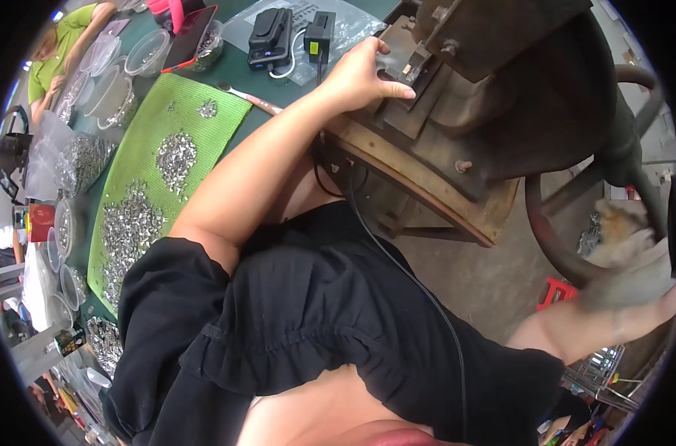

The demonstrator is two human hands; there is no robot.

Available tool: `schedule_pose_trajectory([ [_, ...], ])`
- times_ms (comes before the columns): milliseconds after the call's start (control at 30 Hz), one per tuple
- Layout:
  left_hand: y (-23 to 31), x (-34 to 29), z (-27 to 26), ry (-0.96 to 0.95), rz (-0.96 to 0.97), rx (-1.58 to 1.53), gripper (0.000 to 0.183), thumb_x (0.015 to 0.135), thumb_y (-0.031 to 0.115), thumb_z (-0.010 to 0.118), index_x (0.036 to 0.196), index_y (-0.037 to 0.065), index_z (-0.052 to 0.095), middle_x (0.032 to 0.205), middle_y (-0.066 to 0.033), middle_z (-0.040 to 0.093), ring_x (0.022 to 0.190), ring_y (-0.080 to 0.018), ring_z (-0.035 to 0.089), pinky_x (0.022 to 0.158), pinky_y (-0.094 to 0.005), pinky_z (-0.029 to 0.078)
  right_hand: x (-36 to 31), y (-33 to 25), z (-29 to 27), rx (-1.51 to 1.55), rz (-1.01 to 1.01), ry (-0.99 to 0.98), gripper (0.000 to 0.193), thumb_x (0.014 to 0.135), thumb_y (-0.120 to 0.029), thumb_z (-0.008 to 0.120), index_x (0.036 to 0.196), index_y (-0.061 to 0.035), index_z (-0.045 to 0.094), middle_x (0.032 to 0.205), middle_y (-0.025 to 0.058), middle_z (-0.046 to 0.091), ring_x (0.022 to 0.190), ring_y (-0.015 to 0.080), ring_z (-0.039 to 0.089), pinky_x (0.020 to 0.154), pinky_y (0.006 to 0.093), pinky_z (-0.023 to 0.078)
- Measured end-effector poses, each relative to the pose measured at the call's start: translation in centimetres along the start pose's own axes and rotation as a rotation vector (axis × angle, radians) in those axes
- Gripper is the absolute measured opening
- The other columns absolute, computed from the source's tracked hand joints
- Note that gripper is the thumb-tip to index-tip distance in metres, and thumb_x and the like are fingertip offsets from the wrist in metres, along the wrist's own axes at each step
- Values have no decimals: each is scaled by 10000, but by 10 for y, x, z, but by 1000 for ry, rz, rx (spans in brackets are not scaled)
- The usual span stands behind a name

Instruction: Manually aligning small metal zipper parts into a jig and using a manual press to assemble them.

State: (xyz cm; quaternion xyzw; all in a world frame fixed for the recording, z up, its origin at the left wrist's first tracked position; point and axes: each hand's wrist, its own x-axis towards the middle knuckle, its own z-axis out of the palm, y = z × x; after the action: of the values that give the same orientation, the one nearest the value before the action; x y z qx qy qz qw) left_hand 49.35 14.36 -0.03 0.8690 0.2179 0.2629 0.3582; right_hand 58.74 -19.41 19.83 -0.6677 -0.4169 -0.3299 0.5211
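My left hand (371, 78) rests at the bed of a dark, worn metal press (546, 97), beside its small die (414, 68). The thumb stretches out and stands apart from the bent forefinger; nothing shows between them, though the other fingers are partly hidden. Far to the right, my right hand (632, 264), in a pale glove, is at the rim of the press's big handwheel (535, 223). Motion smears its fingers, so their grip cannot be made out. Left of my left arm, a green mat (223, 111) carries piles of small shiny metal pieces (176, 160).
Clear plastic tubs (146, 53) and a bag of metal parts (85, 160) line the table's left side. A phone (191, 37) leans on tubs. Black devices with a cable (269, 37) lie near the press. A wooden stand (427, 175) supports it. Another person (63, 52) sits at the far left.
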Motion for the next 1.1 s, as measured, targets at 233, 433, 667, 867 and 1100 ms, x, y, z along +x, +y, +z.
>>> schedule_pose_trajectory([
  [233,-5,-11,13,119,243,55,869,665,516,873,1237,-42,531,1241,-204,566,1180,-370,566,975,-438,478,-9,58,-93,161,126,-148,441,838,-127,551,1160,172,592,1162,268,608,1077,341,597,987,425,447],
  [433,-4,-21,18,314,198,200,366,768,309,776,768,1,578,823,-161,627,869,-376,636,960,-538,462,-19,-22,-16,-699,-744,556,261,863,-144,687,684,31,617,675,63,628,599,161,586,679,332,523],
  [667,10,-123,-89,336,362,569,242,728,238,726,905,95,641,1047,-73,690,1196,-301,616,1102,-676,286,-162,-71,239,1395,1355,-819,491,1080,-429,377,1340,-28,490,1262,133,639,1145,252,624,923,428,523],
  [867,15,-259,-174,319,-87,865,633,735,236,783,1287,94,509,1403,-101,504,1367,-343,447,1105,-626,298,-189,-177,318,1345,924,-993,325,984,-55,604,1276,35,493,1021,73,652,854,136,640,739,296,533],
  [1100,21,-457,-157,940,-449,742,1163,535,382,955,1453,54,321,1503,-250,364,1382,-436,378,1101,-600,295,-238,-215,334,1145,-926,-1405,324,666,-112,758,948,-25,624,847,123,683,752,303,673,657,407,541],
])
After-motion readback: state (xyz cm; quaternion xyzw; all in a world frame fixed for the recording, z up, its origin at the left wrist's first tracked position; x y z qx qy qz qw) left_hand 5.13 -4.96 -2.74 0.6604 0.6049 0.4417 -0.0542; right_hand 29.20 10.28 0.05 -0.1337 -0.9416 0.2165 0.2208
